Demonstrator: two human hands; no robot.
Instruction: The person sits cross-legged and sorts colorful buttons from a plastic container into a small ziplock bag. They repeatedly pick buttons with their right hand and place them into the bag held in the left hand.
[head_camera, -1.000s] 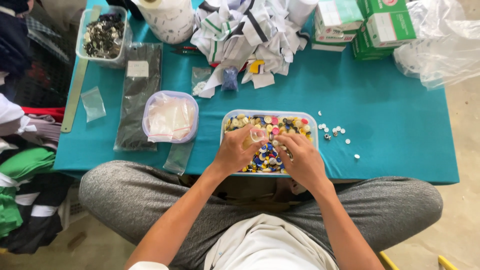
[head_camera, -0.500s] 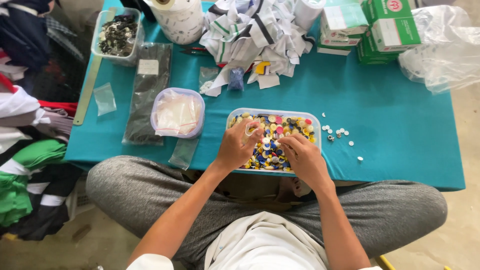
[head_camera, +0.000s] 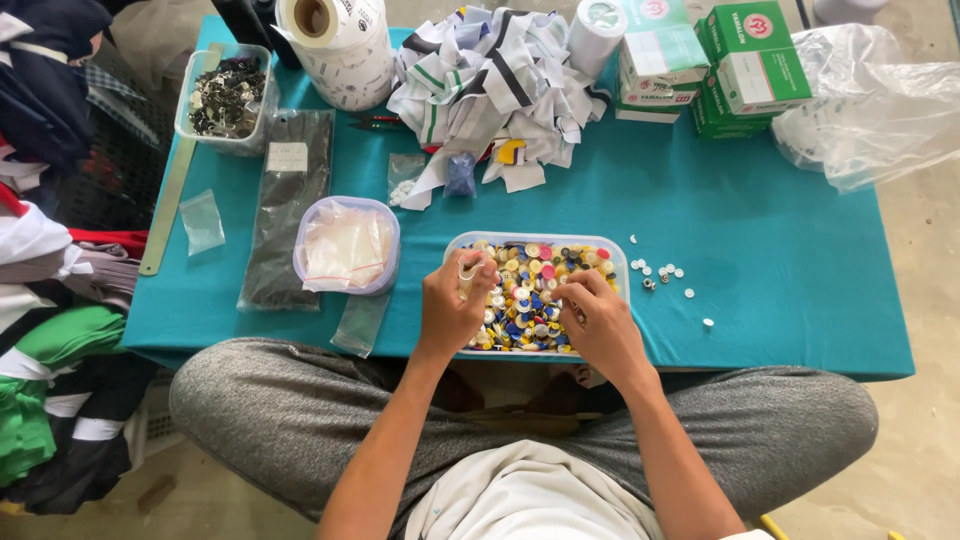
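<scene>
A clear plastic tub (head_camera: 621, 262) full of mixed coloured buttons (head_camera: 528, 290) sits on the teal table (head_camera: 760, 230) at its near edge. My left hand (head_camera: 452, 308) is at the tub's left end, fingers pinched on a small clear plastic bag (head_camera: 468, 272). My right hand (head_camera: 596, 320) rests in the tub over the buttons, fingertips curled down among them; whether it pinches a button is hidden. A few loose white buttons (head_camera: 662, 272) lie on the table right of the tub.
Left of the tub stand a round tub of small bags (head_camera: 346, 244), a dark flat packet (head_camera: 284, 200) and a metal ruler (head_camera: 172, 200). Behind lie a pile of fabric pieces (head_camera: 490, 80), tape rolls (head_camera: 340, 40), green boxes (head_camera: 740, 60), a plastic sheet (head_camera: 880, 100).
The view has shifted slightly. Both hands stay at the tub, with small finger movements among the buttons.
</scene>
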